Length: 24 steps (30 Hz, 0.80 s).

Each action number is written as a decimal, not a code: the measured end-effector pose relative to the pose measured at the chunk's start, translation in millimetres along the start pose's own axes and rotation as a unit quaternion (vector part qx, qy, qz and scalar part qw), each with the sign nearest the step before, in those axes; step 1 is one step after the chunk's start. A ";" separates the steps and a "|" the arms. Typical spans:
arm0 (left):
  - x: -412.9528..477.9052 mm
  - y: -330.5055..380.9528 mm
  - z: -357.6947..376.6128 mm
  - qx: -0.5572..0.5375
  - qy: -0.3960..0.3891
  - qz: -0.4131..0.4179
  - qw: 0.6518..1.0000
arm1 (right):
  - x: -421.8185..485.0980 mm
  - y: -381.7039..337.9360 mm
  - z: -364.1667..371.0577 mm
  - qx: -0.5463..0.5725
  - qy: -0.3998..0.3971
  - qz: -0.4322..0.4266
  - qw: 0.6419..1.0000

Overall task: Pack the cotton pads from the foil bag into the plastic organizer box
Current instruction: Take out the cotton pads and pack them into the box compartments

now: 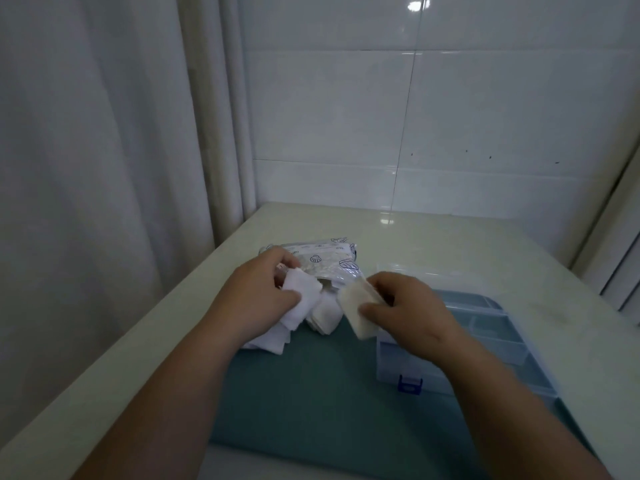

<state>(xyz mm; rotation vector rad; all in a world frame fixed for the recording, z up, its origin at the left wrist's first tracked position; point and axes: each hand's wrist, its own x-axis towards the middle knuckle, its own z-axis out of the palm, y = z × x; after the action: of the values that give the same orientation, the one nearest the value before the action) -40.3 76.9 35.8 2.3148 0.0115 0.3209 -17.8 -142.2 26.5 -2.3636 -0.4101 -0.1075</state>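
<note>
A silvery foil bag (320,259) with a blue shell print lies on the table beyond both hands. My left hand (258,292) pinches white cotton pads (300,295) at the bag's mouth, above a loose heap of cotton pads (277,336) on the mat. My right hand (407,306) grips a small stack of cotton pads (358,311) between thumb and fingers, just left of the clear plastic organizer box (491,336). The box is open, with blue-tinted compartments and a blue latch (410,385) at its front.
A teal mat (311,393) covers the near part of the pale table (415,233). White tiled wall stands behind, a white curtain (86,168) hangs at the left, and a window frame (623,265) is at the right.
</note>
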 end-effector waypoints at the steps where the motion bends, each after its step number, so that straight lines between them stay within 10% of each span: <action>1: 0.3 2.7 2.3 -0.024 0.003 -0.005 1.000 | 0.3 1.8 -3.1 0.033 0.008 0.012 0.999; 11: 18.5 42.1 48.8 -0.137 -0.007 0.018 0.990 | -0.4 16.3 -36.2 0.325 0.043 0.061 0.943; 24: 23.0 42.4 79.0 -0.361 -0.107 -0.016 0.926 | 8.7 27.5 -22.0 0.182 0.043 0.103 0.977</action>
<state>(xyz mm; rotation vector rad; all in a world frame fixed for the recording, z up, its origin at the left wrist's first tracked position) -3.4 -6.3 19.0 1.5999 -0.1538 0.0325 0.2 -173.7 26.4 -2.0157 -0.1270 -0.0341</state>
